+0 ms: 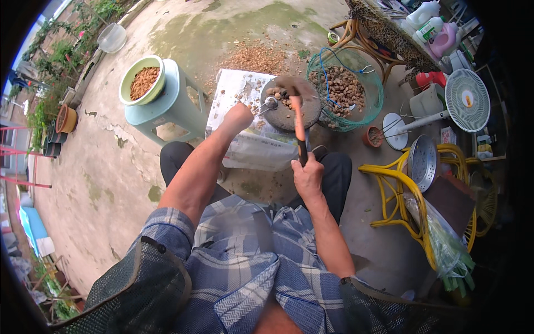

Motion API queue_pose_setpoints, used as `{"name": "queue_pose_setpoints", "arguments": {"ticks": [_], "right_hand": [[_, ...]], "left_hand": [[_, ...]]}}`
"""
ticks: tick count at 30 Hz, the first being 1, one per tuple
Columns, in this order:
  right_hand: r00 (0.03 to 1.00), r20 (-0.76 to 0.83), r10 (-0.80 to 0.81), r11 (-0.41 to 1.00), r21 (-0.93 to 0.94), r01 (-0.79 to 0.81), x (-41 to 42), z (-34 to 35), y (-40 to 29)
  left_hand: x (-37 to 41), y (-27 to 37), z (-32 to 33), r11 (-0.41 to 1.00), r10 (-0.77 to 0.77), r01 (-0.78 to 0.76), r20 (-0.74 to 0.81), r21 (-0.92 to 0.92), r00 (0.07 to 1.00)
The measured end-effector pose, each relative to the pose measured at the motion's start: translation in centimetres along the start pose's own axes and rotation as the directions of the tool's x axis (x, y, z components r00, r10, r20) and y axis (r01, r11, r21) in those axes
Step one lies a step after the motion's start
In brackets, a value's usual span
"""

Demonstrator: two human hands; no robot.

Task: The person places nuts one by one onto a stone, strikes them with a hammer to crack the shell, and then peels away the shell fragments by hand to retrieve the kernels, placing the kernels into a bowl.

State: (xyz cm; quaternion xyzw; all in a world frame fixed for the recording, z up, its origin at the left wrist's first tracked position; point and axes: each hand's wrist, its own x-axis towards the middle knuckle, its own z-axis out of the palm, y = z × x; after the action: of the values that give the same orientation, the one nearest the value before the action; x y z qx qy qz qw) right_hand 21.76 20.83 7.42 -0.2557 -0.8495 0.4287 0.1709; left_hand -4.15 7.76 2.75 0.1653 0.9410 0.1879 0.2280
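My right hand [308, 177] grips the black end of an orange-handled hammer [299, 123], whose head is blurred above a round grey stone [278, 121]. In my left hand [238, 118] is a thin wire tool, with its coiled end [271, 102] resting over the stone's left part. Several brown pits or nuts [275, 91] lie on the stone near the coil; I cannot tell whether one sits inside it. Under the stone, printed newspaper [260, 154] covers a low support between my knees, with small shell pieces scattered over it.
At left, a pale green bowl [122, 85] of brown kernels stands on a light blue plastic stool [148, 112]. A green mesh net [377, 102] of pits is right of the stone. Broken shells [256, 58] lie beyond. A fan [467, 100] and yellow rattan chair [390, 173] stand right.
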Motion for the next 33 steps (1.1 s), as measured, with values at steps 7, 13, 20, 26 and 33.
{"name": "queue_pose_setpoints", "arguments": {"ticks": [7, 13, 20, 26, 33], "right_hand": [[1.0, 0.02, -0.008, 1.0, 0.027, 0.008, 1.1, -3.0, -3.5], [0.996, -0.042, 0.082, 0.994, 0.075, -0.079, -0.2, -4.3, -0.7], [0.906, 0.047, 0.421, 0.843, 0.349, -0.41, -3.5, -3.8, 5.1], [0.868, 0.101, 0.487, 0.732, 0.494, -0.468, -3.2, -4.0, 3.6], [0.847, 0.126, 0.516, 0.714, 0.483, -0.507, -2.8, -4.1, 2.6]], "left_hand": [[-0.1, -1.4, 0.8, 0.999, 0.045, -0.045, -0.011, -0.001, 0.999], [-1.5, -2.1, -0.5, 0.989, 0.148, -0.148, -0.014, -0.028, 0.989], [-1.6, -5.7, -3.1, 0.998, -0.058, 0.057, -0.036, -0.042, 0.998], [-0.4, -1.3, -4.7, 0.997, 0.071, -0.074, -0.116, -0.024, 0.991], [1.7, 3.2, -1.7, 0.926, 0.323, -0.301, -0.066, 0.228, 0.944]]}}
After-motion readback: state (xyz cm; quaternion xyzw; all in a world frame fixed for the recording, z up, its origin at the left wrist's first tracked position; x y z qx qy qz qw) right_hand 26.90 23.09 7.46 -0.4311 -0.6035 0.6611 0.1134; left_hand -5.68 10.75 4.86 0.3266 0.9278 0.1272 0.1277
